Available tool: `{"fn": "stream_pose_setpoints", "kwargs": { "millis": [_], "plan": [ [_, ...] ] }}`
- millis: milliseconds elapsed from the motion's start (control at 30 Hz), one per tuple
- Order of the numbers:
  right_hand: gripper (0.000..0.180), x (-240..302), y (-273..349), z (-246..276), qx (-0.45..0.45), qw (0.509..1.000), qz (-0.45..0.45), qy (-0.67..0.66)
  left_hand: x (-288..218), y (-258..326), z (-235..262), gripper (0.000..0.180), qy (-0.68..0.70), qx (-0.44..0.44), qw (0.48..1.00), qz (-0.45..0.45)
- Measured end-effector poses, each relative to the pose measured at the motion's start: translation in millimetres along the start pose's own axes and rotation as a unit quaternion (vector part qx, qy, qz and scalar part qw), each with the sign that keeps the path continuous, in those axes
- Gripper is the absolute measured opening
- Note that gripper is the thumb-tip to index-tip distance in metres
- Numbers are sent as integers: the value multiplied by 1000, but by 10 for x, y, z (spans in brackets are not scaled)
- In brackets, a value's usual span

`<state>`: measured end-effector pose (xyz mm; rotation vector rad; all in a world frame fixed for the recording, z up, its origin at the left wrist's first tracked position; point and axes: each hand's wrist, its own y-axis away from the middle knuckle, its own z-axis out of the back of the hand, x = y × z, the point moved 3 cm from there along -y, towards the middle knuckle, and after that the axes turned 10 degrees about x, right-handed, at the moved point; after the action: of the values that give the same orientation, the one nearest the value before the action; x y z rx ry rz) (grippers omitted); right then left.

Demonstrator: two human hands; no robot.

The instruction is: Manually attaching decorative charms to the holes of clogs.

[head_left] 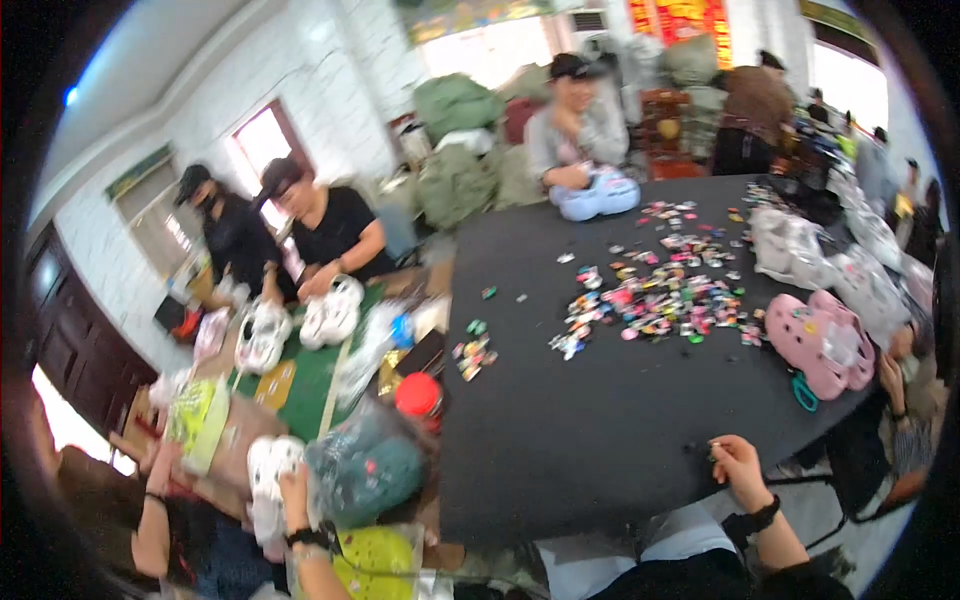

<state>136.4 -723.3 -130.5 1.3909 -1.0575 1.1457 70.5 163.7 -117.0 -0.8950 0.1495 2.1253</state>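
Note:
My left hand point(293, 492) is closed on a white clog point(270, 470) at the lower left. Right beside it sits a clear plastic bag with a teal clog point(375, 478) inside. Below, a lime-green clog point(375, 562) lies in clear plastic. My right hand point(737, 464) rests at the near right of the black table point(560, 430), its thumb and fingers pinched together. A tiny dark thing shows at the fingertips, too small to name. A few small dark bits point(690, 447) lie just left of those fingers.
Colourful shoe charms point(660, 295) spread over the table's far middle, with a smaller charm pile point(475, 355) at left. Pink clogs point(815, 340) and bagged white clogs point(790, 248) line the right. A red-lidded jar point(418, 396) stands left. Co-workers sit around; one holds light-blue clogs point(597, 194).

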Motion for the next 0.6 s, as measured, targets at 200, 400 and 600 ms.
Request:
{"fn": "stream_pose_setpoints", "kwargs": {
  "millis": [200, 400, 600],
  "plan": [
    [21, 1, 109, 93, 30, 999, 21, -30, -442, -104, -401, 16, 321, 49, 946, -1],
    [20, 27, 147, 23, 39, 998, 26, -45, -1435, -42, 60, 31, 449, -21, 893, -24],
    [26, 15, 136, 76, 85, 995, 0, -58, -3245, 927, 550, 44, 393, 32, 919, -28]
  ]
}}
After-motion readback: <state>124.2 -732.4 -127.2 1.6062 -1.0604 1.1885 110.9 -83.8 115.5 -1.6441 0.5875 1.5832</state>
